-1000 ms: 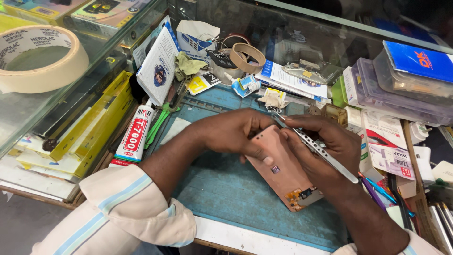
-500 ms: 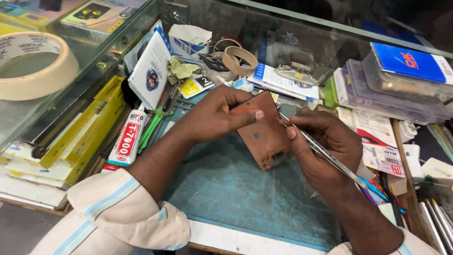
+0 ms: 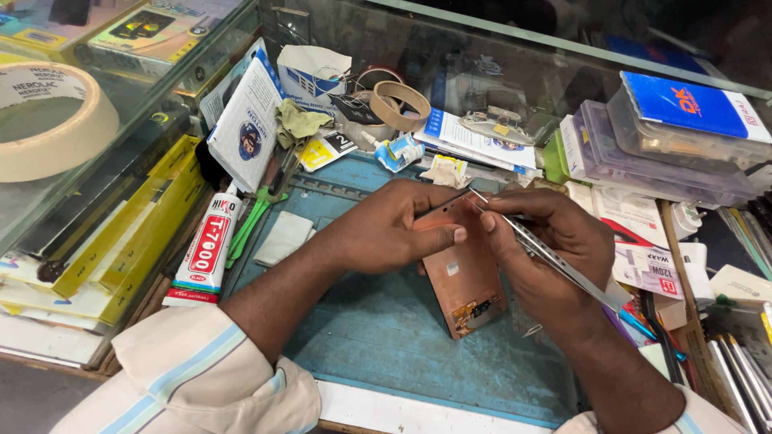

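a small phone repair shop counter, seen from above. a blue work mat [image 3: 386,337] lies on the bench, hemmed in by clutter: a tube of adhesive [image 3: 205,253], rolls of tape [image 3: 48,120], clear plastic parts boxes [image 3: 659,153], packets and leaflets. glass display panels [image 3: 104,96] stand around the bench. a copper-coloured phone panel [image 3: 466,277] and metal tweezers [image 3: 555,257] are in a person's hands.

Red-and-white glue tube [image 3: 203,255] left of mat, blue-lidded clear box [image 3: 683,120] far right, white packet [image 3: 249,128] upright.
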